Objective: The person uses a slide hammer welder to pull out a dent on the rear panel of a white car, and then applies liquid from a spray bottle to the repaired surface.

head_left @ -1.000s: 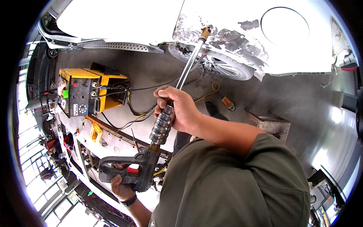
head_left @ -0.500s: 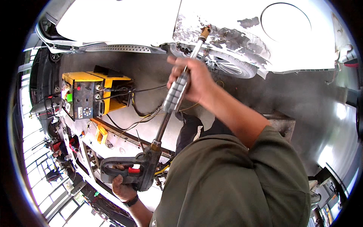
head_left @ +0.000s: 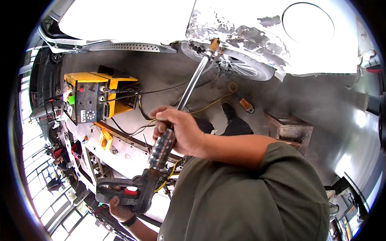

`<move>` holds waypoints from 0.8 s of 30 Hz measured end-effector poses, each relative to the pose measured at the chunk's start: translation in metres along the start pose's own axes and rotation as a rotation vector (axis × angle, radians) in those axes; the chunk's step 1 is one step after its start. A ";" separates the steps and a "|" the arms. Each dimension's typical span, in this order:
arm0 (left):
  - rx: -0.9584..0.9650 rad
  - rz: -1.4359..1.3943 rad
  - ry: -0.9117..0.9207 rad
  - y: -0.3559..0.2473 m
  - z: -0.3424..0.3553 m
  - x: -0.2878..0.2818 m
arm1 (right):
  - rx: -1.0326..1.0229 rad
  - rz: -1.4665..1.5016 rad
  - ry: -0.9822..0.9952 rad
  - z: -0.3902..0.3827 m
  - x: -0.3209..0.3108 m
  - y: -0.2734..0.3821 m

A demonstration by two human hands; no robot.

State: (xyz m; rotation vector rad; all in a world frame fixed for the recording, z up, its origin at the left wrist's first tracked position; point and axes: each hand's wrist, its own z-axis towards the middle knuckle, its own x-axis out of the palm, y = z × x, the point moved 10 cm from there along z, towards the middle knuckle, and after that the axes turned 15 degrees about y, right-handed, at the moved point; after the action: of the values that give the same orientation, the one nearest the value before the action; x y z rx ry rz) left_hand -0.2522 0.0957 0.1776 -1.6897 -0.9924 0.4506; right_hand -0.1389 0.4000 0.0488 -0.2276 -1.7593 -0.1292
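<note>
A slide hammer dent puller [head_left: 195, 82] with a black pistol-style handle and a red trigger slants across my front. My left hand [head_left: 120, 209], with a dark band at the wrist, is closed around the handle at lower left. Round the upper end of the ribbed metal sliding weight [head_left: 161, 152] my right hand [head_left: 181, 130] is curled; the weight sits close to the handle. The brass-coloured tip [head_left: 214, 45] is at the wheel arch edge of the white car panel [head_left: 257, 42], whose paint is scraped to grey. Whether the tip touches the panel I cannot tell.
A yellow and black welding machine [head_left: 90, 96] stands at left, its cables crossing the floor. Below the panel is the car wheel [head_left: 241, 66]. A metal stool [head_left: 291, 130] and a small orange tool [head_left: 246, 105] are on the floor to the right.
My right hand and the sliding weight have moved down the rod to the handle. The whole puller has shifted down and left, its tip dropping from the scraped area to the arch edge.
</note>
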 end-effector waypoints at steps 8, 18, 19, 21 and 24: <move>0.060 -0.032 0.085 0.035 0.032 0.078 | -0.058 -0.106 -0.052 -0.002 -0.021 0.056; 0.022 0.035 0.098 0.033 0.029 0.075 | -0.039 -0.086 -0.026 -0.005 -0.019 0.059; -0.002 0.018 0.107 0.035 0.030 0.074 | -0.052 -0.071 -0.022 -0.005 -0.018 0.062; 0.025 0.013 0.094 0.031 0.027 0.078 | -0.057 -0.072 -0.029 -0.005 -0.016 0.066; 0.045 0.032 0.113 0.022 0.028 0.100 | -0.119 -0.167 -0.046 0.004 -0.024 0.103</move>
State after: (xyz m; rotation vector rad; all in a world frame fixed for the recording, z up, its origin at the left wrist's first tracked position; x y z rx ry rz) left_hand -0.2053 0.1904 0.1652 -1.6739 -0.8680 0.3916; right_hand -0.1154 0.4997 0.0210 -0.1699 -1.8174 -0.3526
